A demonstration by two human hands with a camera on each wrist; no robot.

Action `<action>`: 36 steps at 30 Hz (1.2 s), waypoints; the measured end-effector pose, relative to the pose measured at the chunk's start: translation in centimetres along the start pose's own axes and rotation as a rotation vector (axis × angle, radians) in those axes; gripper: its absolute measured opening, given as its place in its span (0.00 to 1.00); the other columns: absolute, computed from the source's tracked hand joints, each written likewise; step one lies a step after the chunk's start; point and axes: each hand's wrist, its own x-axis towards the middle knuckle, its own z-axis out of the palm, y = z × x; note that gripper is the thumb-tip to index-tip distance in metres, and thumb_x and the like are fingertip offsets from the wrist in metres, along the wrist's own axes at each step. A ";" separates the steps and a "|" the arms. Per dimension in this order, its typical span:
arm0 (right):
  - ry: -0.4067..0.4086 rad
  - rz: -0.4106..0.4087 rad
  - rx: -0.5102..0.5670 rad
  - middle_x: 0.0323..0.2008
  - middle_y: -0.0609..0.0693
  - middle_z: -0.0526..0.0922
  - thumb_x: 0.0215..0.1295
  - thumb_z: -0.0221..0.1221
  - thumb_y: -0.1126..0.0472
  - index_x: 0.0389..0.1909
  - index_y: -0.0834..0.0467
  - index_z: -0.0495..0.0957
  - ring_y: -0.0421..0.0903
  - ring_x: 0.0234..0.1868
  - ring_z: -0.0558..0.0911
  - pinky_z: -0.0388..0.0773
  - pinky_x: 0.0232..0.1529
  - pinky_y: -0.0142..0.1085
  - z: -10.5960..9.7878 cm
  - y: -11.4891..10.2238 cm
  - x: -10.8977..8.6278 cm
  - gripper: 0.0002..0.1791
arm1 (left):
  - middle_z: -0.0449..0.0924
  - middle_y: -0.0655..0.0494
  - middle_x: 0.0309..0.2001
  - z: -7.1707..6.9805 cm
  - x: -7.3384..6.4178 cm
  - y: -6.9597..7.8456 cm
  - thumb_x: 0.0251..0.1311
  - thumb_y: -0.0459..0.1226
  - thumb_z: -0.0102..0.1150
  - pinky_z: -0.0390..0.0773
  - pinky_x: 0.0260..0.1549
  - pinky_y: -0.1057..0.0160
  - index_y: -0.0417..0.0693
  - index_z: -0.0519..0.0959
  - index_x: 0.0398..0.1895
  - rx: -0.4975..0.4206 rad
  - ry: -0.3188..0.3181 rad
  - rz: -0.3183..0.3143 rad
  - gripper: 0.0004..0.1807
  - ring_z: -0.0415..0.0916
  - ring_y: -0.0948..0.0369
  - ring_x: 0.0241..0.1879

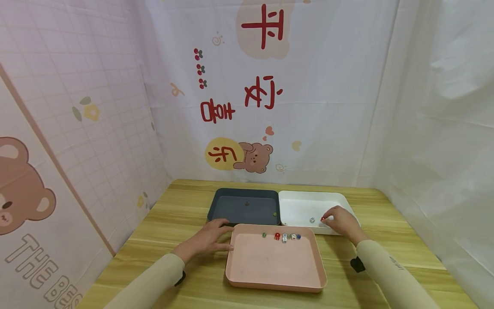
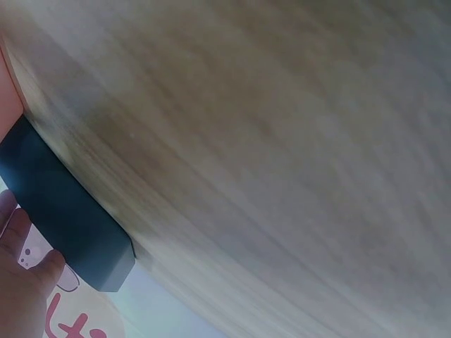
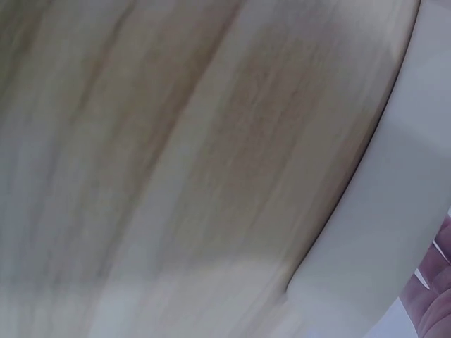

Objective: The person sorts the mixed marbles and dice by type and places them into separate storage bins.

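My right hand [image 1: 342, 222] reaches over the front part of the white tray [image 1: 297, 204] and pinches a small red die [image 1: 322, 219] between thumb and fingertips. Just left of it in that tray lies a white die [image 1: 312, 220]. At the left side of the pink tray [image 1: 270, 266], my left hand [image 1: 206, 240] rests with fingers extended, touching the rim. Along the back of the pink tray sit another red die [image 1: 277, 236], white dice [image 1: 284, 239], a green marble [image 1: 264, 235] and a blue marble [image 1: 299, 236].
A dark grey tray [image 1: 227, 206] stands behind the pink one, beside the white tray, with a green marble [image 1: 275, 214] and a small brownish piece [image 1: 247, 204] inside. All three trays stand on a wooden table [image 1: 162, 227]. Printed cloth [image 1: 324, 86] hangs around it.
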 end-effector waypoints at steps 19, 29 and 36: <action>-0.024 0.024 0.003 0.44 0.61 0.83 0.62 0.65 0.61 0.40 0.62 0.87 0.62 0.49 0.80 0.77 0.48 0.57 0.2 -0.8 -0.1 0.09 | 0.63 0.40 0.69 0.1 0.0 0.1 0.62 0.63 0.58 0.58 0.65 0.37 0.47 0.73 0.68 -0.017 0.002 -0.005 0.39 0.57 0.43 0.70; 0.025 -0.025 0.046 0.44 0.60 0.83 0.63 0.66 0.61 0.39 0.61 0.87 0.61 0.49 0.80 0.76 0.50 0.56 0.4 -1.7 0.4 0.08 | 0.63 0.40 0.69 0.1 0.1 0.2 0.62 0.61 0.59 0.58 0.65 0.38 0.47 0.73 0.68 -0.017 -0.009 -0.014 0.38 0.57 0.43 0.70; 0.040 -0.068 0.096 0.49 0.63 0.81 0.64 0.65 0.59 0.42 0.61 0.87 0.58 0.43 0.83 0.76 0.49 0.57 0.5 -3.5 0.9 0.10 | 0.62 0.40 0.70 0.2 0.1 -0.1 0.62 0.63 0.57 0.58 0.66 0.38 0.48 0.72 0.69 -0.012 -0.011 -0.023 0.39 0.56 0.44 0.71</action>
